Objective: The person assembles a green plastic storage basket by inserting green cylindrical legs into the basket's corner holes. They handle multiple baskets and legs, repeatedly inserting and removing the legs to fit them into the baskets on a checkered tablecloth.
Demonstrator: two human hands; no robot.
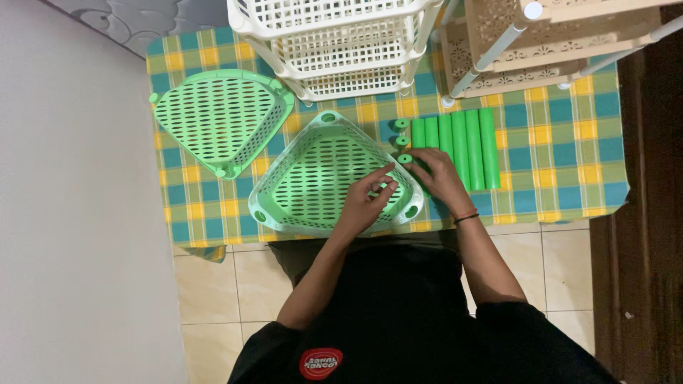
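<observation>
Checked cloth in blue, yellow and green covers the table, and everything sits on it. Near its left edge lies a green perforated shelf tray, roughly triangular, flat on the cloth and apart from the rest. Behind it, along the far edge, stands a white lattice rack of stacked tiers, and toward the far right corner a beige rack with patterned sides.

At the near edge, in the middle, lies a second green tray of the same shape, corner sockets facing up. The left hand rests over its right part, fingers loosely curled and slightly apart, fingertips close to the tray's right rim; whether they pinch anything cannot be told.

Just beside that rim, three small green caps stand in a short line. The right hand lies flat next to them, fingers stretched forward and close together, touching the near ends of a row of green tubes lying side by side, parallel, toward the right edge.
</observation>
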